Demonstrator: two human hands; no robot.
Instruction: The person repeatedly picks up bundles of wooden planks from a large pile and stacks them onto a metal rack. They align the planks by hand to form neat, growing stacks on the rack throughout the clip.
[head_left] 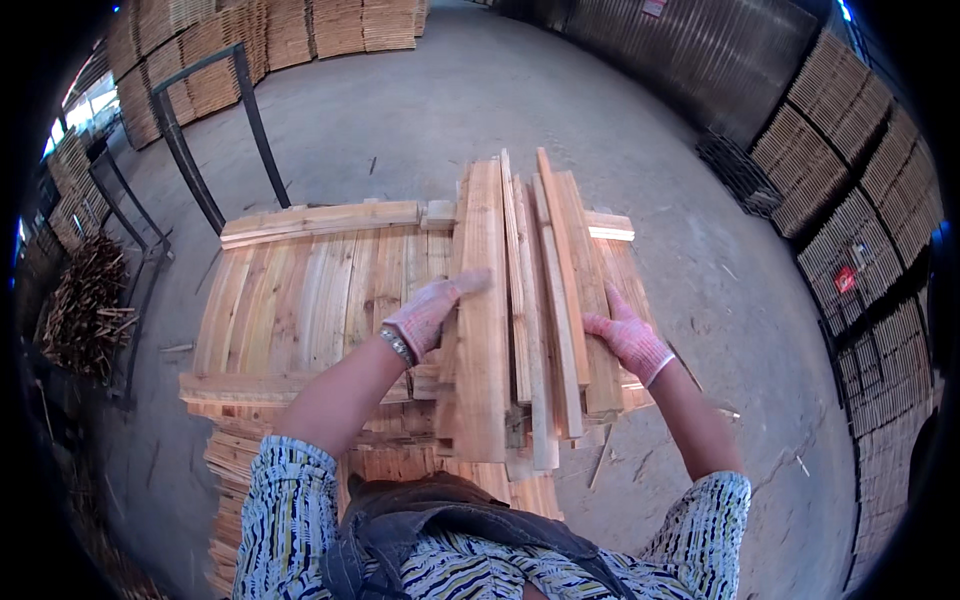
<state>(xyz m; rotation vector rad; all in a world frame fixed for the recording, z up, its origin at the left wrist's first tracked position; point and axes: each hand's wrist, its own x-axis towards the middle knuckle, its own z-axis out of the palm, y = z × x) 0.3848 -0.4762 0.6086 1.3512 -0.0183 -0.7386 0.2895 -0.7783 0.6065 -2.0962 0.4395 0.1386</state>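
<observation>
A loose bunch of wooden boards (482, 330) lies lengthwise across a stack, several of them tipped on edge. My left hand (428, 312), in a pinkish work glove, grips the bunch from its left side, thumb over the top of the wide left board. On the opposite side my right hand (630, 342), gloved alike, holds against the outer right board (590, 300); some of its fingers are hidden by the wood. Beneath them is a layer of flat boards (320, 300) laid side by side, with a crosswise wooden strip (320, 222) along the far edge and another strip (290, 388) along the near edge.
A dark metal frame (250, 120) rises at the stack's far left corner. A heap of thin sticks (85, 310) lies farther left. Tall stacks of boards (290, 30) stand at the back left, and more board stacks (860, 240) line the right. Wood scraps litter the concrete floor (720, 440).
</observation>
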